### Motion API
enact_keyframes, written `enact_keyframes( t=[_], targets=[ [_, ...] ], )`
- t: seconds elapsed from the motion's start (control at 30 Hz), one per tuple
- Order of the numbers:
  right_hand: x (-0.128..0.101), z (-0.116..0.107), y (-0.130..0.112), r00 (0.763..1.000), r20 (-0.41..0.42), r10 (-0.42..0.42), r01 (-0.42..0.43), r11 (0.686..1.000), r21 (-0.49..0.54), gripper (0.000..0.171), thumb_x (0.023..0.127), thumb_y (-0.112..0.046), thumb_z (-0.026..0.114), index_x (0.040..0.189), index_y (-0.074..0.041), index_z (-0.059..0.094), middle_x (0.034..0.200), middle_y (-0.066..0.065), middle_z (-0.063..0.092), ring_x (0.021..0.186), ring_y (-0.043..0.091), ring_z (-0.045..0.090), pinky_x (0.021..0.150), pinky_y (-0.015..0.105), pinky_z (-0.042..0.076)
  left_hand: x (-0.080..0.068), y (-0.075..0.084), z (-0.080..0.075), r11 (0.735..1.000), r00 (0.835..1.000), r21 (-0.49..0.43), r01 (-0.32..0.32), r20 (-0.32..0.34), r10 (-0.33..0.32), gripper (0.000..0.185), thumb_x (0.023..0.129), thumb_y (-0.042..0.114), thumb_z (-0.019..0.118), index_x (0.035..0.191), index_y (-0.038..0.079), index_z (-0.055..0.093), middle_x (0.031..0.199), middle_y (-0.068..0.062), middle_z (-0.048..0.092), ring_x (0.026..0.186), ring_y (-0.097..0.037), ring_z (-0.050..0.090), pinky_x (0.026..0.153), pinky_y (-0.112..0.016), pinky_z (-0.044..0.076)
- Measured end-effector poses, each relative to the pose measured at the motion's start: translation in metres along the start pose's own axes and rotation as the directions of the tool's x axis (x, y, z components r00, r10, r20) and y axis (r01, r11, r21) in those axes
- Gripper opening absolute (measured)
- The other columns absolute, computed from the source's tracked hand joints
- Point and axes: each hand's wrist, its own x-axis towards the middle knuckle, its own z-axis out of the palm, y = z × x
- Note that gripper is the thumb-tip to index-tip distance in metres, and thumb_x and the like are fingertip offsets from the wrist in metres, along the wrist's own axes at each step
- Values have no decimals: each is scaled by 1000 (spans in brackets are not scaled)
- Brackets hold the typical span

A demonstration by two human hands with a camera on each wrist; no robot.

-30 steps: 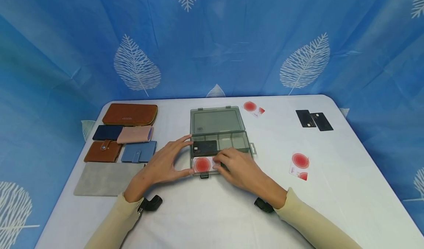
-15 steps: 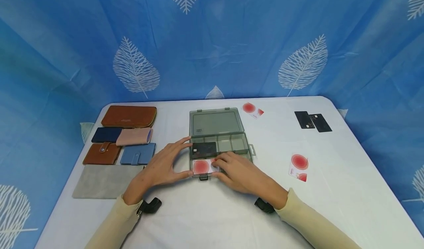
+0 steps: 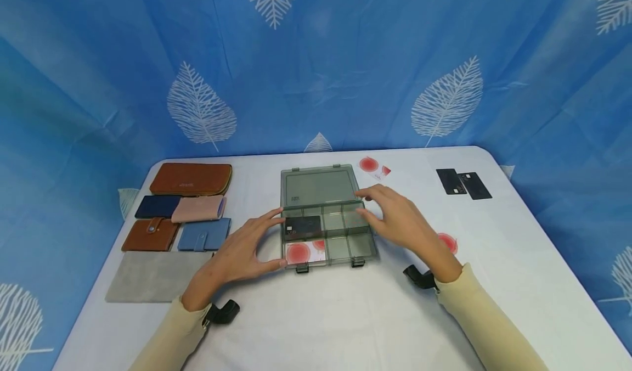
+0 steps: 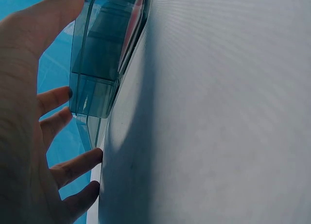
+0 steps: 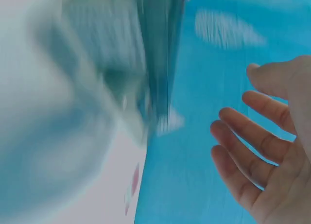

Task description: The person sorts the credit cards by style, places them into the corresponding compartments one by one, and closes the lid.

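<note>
White table (image 3: 316, 316) is occupied by an open organizer box (image 3: 326, 234) (a black card (image 3: 303, 227) and red-dotted card (image 3: 299, 253) inside). Its left edge is touched by the spread left hand (image 3: 241, 253); the right hand (image 3: 400, 223), fingers relaxed and holding nothing, is held at its right edge.

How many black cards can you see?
3: one black card in the open box, two black cards side by side at the table's far right. Others may be hidden.

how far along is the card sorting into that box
Done: a black card and a red-and-white card lie in the open organizer box. In hand: the left hand steadies the box's left side; the right hand holds nothing, by the lid's right corner. Left: red-and-white cards and two black cards on the table.
</note>
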Motion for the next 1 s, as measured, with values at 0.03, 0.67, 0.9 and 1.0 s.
enact_keyframes(
  t=[0.03,0.67,0.9,1.0],
  targets=[
    [0,-5,9,999,-25,30,-30,1000,-1,37,104,-23,75,137,-9,70,131,11,72,114,31,70,93,54,58,0,0,1,1000,1000,-1,2,1,-2,94,86,63,82,163,21,48,176,5,31,150,-34,47,111,-70,44],
    [-31,-69,139,858,-162,488,-484,872,68,52,105,-15,70,151,4,54,137,35,62,124,52,61,106,68,48,-3,1,1,1000,1000,8,17,-2,-16,95,86,65,81,163,22,48,176,5,31,151,-34,46,111,-71,43],
    [-52,-77,171,796,-156,585,-584,810,57,55,107,-21,67,153,6,51,140,38,58,127,57,56,107,72,44,-2,2,2,1000,1000,18,0,-18,0,93,86,64,81,162,20,50,175,2,33,150,-36,48,111,-72,44],
    [-59,-81,182,748,-147,647,-648,760,52,58,107,-22,66,155,6,49,143,39,56,132,58,53,108,73,43,-1,2,2,1000,1000,19,1,-16,-1,94,86,63,81,162,20,50,175,2,33,151,-36,47,111,-72,43]
  ],
)
